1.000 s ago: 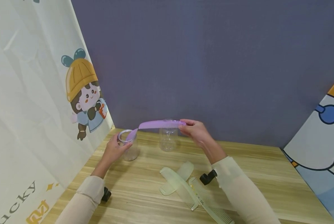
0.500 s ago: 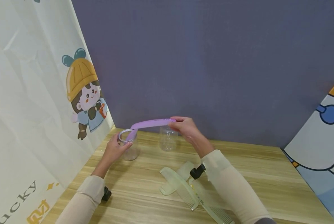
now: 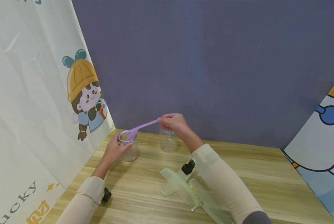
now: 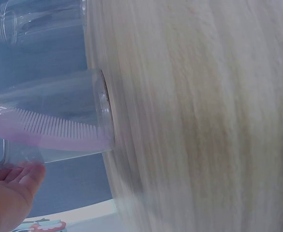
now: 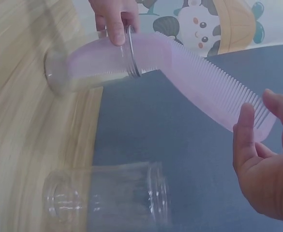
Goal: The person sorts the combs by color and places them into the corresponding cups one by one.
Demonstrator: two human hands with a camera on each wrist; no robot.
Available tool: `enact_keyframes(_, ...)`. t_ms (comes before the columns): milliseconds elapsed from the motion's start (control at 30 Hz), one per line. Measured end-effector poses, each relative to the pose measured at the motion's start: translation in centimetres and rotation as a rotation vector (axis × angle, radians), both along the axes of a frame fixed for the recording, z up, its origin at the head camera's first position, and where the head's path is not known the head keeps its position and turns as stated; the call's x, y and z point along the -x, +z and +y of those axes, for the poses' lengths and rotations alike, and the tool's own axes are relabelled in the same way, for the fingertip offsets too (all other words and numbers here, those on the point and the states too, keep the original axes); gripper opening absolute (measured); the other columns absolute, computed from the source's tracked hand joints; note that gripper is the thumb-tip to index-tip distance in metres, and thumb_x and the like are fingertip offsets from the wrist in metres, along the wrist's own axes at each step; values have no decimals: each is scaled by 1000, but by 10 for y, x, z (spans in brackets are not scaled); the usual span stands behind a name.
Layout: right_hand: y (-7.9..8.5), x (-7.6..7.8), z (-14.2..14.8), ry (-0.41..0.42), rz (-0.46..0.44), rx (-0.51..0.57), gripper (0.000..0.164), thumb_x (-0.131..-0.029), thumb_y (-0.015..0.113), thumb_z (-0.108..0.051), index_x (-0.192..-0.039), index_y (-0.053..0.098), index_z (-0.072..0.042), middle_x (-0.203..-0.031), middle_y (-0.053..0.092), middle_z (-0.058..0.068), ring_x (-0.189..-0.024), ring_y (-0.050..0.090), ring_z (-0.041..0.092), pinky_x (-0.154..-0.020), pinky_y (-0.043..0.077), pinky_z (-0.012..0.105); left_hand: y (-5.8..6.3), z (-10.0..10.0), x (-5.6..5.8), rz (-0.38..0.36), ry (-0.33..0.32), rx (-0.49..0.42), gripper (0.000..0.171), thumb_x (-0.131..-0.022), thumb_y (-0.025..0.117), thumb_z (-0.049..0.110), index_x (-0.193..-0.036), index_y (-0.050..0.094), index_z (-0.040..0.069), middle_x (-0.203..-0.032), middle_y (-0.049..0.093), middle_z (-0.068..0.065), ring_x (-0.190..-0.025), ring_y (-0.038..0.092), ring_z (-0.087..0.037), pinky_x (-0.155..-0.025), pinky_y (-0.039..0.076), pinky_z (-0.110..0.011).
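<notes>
Two purple combs [image 5: 206,84], two jars [image 3: 131,153]

Letters "ucky" showing on the white wall

On the left, a white wall [image 3: 35,102] is carrying dark grey letters [image 3: 22,197] reading "ucky", the line slanting upward to the right. Just beside them, lower down, a thick golden-yellow Chinese character [image 3: 38,212] is standing on the same wall and looking like 财. At the top edge of the head view, teal marks [image 3: 38,1] are being cut off, too short to read. A pale green comb [image 3: 202,202] is bearing tiny print along its back, too small for reading.
</notes>
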State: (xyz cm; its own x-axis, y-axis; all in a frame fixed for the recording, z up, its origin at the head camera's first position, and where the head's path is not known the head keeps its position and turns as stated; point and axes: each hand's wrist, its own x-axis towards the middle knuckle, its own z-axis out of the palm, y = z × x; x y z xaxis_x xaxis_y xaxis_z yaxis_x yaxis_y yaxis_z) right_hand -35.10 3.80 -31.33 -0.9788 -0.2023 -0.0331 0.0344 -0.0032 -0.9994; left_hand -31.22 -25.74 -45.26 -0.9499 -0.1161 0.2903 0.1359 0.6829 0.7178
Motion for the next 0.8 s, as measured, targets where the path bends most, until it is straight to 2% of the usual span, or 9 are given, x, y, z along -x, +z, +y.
enact_keyframes(167,3,-2,-12,-15,37,-22,37,-83,84,-10,-112,71,8,-82,73,4,-67,70,11,-68,62,23,1,1,0,14,0,-4,84,-87,79,42,-146,42,-6,-130,58,-28,-112,59,-41,-94,52,-54)
enact_keyframes(367,-2,-4,-25,-11,96,-84,36,-82,86,-16,-106,73,6,-86,74,6,-64,70,10,-71,63,26,0,2,-4,-1,-2,-6,84,-88,78,41,-147,40,-6,-134,56,-30,-118,58,-44,-98,52,-57)
enact_keyframes(600,-8,-5,-34,-18,102,-111,36,-80,88,-24,-102,75,2,-99,77,17,-67,71,11,-74,63,29,-2,3,-6,-9,-5,-6,85,-89,77,41,-148,39,-6,-135,55,-29,-120,57,-43,-99,51,-57)
enact_keyframes(800,-8,-6,-42,10,120,-87,35,-82,87,-23,-105,75,1,-102,77,15,-71,72,12,-76,63,30,1,4,-5,10,4,7,84,-89,78,41,-147,40,-7,-131,57,-29,-114,58,-41,-95,52,-55)
